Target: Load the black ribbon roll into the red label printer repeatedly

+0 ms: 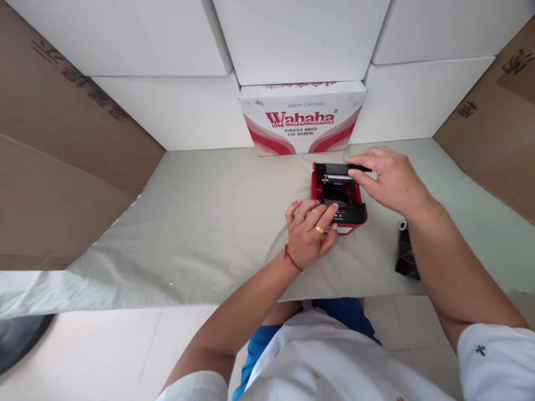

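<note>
A small red and black device point(359, 214) stands on the cloth-covered table with its black lid point(330, 168) raised at the back. Inside it are a silvery bar and a dark, glossy piece. My left hand point(310, 229), wearing a gold ring, grips the device's front left corner, fingers on the black top edge and thumb at the front. On the lid's right end, my right hand point(387, 177) pinches the edge between thumb and fingers.
Beside my right forearm lies a black object with a white ring point(406, 253). A Wahaha carton point(303, 122) stands behind the device, against white boxes point(167, 111). Brown cardboard point(62, 156) rises at the left, more point(501, 122) at the right. The table's front edge is near my body.
</note>
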`<state>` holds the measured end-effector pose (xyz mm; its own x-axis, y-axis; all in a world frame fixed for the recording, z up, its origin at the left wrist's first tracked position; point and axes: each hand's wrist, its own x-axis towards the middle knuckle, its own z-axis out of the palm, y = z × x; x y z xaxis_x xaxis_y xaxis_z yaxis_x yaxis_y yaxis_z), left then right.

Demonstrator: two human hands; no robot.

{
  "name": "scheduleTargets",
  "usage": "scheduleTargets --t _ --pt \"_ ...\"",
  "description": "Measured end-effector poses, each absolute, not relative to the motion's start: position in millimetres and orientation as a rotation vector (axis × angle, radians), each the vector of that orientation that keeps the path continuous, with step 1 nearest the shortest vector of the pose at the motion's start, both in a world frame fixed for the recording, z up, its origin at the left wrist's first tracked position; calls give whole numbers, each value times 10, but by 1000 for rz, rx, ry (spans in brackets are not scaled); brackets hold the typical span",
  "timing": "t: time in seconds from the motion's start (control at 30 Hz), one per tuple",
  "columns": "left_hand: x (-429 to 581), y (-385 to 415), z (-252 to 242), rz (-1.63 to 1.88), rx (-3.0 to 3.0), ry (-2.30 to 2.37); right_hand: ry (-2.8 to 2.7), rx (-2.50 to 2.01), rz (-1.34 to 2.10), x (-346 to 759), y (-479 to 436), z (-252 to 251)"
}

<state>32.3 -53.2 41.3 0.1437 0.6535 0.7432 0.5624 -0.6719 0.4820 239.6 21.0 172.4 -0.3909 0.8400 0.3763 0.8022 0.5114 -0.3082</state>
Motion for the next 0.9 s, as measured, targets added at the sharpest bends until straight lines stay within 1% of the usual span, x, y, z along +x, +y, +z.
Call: scheduleTargets --t 0.13,0.27,0.4,0.47,0.57,0.7,0.9 --pt "333 -533 412 1558 2336 1245 -2351 -1308 123 2429 124 1730" --pt "331 -542 402 1624 2395 1267 -2357 -1335 134 2434 78 1720" --pt "328 -543 434 1456 2278 1209 -2370 -1319 159 2436 49 1704" --pt "325 -541 456 1428 2268 1159 -2371 -1304 163 2442 40 1695" --pt "316 -549 482 1510 2386 1160 -2374 -1295 151 2459 39 1674" --pt "311 -575 509 1558 2617 1287 -2368 -1235 111 2473 42 1620" --pt "330 -608 549 1620 2699 1321 -2382 -1144 63 2450 -24 1565"
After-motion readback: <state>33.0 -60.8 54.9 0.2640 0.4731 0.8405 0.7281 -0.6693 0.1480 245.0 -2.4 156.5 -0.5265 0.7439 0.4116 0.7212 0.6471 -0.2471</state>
